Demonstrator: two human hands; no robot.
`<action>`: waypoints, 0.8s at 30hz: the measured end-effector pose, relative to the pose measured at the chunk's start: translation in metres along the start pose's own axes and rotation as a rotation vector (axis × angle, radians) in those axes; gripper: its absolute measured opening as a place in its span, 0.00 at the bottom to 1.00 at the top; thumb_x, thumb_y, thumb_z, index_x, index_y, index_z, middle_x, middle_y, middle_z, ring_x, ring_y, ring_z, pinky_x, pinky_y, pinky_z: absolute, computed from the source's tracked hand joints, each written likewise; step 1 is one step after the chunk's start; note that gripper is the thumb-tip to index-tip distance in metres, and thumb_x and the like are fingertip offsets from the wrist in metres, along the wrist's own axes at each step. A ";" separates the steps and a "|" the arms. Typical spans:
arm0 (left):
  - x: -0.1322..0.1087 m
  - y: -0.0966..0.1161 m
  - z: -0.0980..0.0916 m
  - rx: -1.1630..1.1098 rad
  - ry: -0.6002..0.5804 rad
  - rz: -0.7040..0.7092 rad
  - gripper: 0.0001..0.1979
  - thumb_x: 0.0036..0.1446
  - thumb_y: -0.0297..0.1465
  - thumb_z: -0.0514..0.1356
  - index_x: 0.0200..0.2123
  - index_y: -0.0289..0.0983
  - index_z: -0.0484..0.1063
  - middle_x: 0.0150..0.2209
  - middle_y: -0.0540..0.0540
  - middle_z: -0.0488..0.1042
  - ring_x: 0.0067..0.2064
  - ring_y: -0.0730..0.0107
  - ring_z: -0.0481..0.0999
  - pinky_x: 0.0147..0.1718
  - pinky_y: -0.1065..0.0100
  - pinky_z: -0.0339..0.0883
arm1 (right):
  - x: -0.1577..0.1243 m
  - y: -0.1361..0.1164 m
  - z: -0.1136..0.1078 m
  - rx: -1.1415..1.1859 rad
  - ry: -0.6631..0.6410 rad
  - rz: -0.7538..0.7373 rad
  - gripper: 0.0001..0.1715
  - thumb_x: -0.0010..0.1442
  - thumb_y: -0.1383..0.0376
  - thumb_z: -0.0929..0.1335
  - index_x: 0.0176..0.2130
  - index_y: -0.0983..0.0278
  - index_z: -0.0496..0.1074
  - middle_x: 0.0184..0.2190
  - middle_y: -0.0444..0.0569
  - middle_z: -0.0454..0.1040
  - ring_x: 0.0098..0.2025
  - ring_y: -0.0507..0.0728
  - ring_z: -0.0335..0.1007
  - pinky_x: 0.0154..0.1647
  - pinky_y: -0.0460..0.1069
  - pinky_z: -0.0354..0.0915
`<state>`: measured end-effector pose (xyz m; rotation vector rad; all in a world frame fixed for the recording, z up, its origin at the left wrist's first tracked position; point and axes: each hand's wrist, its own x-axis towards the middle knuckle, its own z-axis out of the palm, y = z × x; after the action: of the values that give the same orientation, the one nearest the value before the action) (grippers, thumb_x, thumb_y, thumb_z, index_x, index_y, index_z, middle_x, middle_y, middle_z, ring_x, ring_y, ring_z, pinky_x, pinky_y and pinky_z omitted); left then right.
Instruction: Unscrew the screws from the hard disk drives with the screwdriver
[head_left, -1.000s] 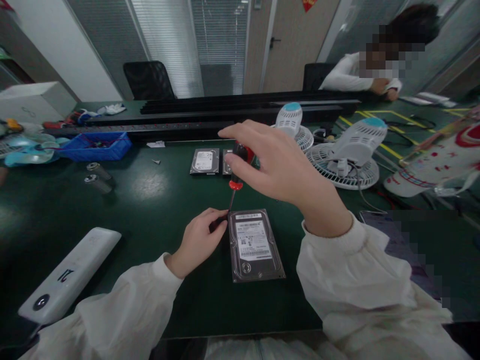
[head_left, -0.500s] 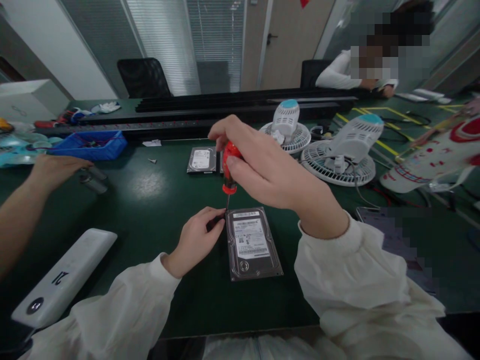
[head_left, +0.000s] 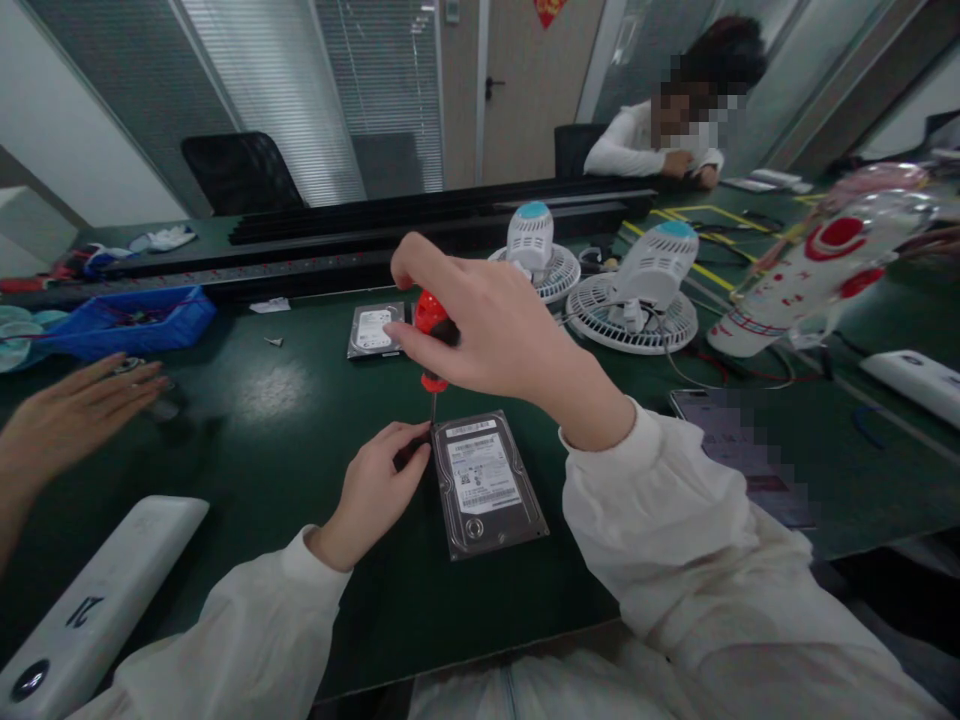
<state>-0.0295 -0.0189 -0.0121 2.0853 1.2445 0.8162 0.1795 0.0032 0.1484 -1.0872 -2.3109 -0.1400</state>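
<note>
A hard drive [head_left: 491,490] lies label up on the green table. Its upper left corner meets the tip of a screwdriver [head_left: 433,312] with a red and black handle, standing nearly upright. My right hand [head_left: 499,325] is loosely curled around that handle, thumb stretched across it to the left. My left hand [head_left: 375,490] is closed, forefinger and thumb at the drive's left edge beside the screwdriver tip; whatever is between the fingertips is hidden. Behind the screwdriver lies a second hard drive [head_left: 375,330], partly covered by my right thumb.
Another person's hand [head_left: 82,420] reaches in at left over blurred metal cylinders. Also about are a white device marked 21 [head_left: 112,590], a blue tray [head_left: 135,325], two white fans [head_left: 637,305], a phone [head_left: 739,460] and a patterned bottle [head_left: 810,265]. A person [head_left: 652,135] sits across the table.
The view has swung right, so things sit further left. My right thumb has lifted away from the screwdriver handle. The other person's hand at left has lowered and flattened.
</note>
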 end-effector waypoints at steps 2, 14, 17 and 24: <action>0.000 -0.001 0.001 -0.001 0.007 0.004 0.17 0.69 0.32 0.59 0.55 0.37 0.84 0.48 0.42 0.85 0.48 0.55 0.84 0.47 0.56 0.76 | 0.000 0.000 0.000 -0.048 -0.009 0.038 0.20 0.80 0.52 0.59 0.54 0.66 0.64 0.45 0.49 0.75 0.42 0.56 0.73 0.44 0.52 0.67; -0.001 -0.004 0.000 0.007 0.004 0.008 0.16 0.70 0.31 0.60 0.55 0.38 0.84 0.48 0.43 0.85 0.45 0.59 0.84 0.44 0.59 0.75 | 0.001 0.006 0.007 0.013 0.014 0.016 0.21 0.81 0.54 0.53 0.58 0.65 0.61 0.47 0.49 0.73 0.44 0.55 0.74 0.47 0.52 0.67; -0.001 -0.004 0.001 0.005 0.004 0.005 0.16 0.70 0.33 0.60 0.55 0.38 0.84 0.49 0.43 0.85 0.47 0.58 0.84 0.44 0.59 0.75 | 0.000 0.008 0.007 0.154 0.042 -0.105 0.14 0.78 0.66 0.53 0.54 0.66 0.62 0.53 0.53 0.71 0.48 0.54 0.71 0.51 0.52 0.68; -0.001 -0.004 0.000 -0.017 0.005 -0.001 0.16 0.70 0.34 0.59 0.54 0.39 0.84 0.49 0.43 0.85 0.47 0.58 0.84 0.46 0.58 0.75 | 0.000 0.002 0.004 0.039 -0.031 -0.029 0.23 0.81 0.57 0.59 0.65 0.69 0.63 0.57 0.54 0.75 0.52 0.58 0.76 0.56 0.55 0.70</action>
<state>-0.0314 -0.0180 -0.0149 2.0700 1.2367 0.8299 0.1788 0.0060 0.1450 -1.0430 -2.3480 -0.0892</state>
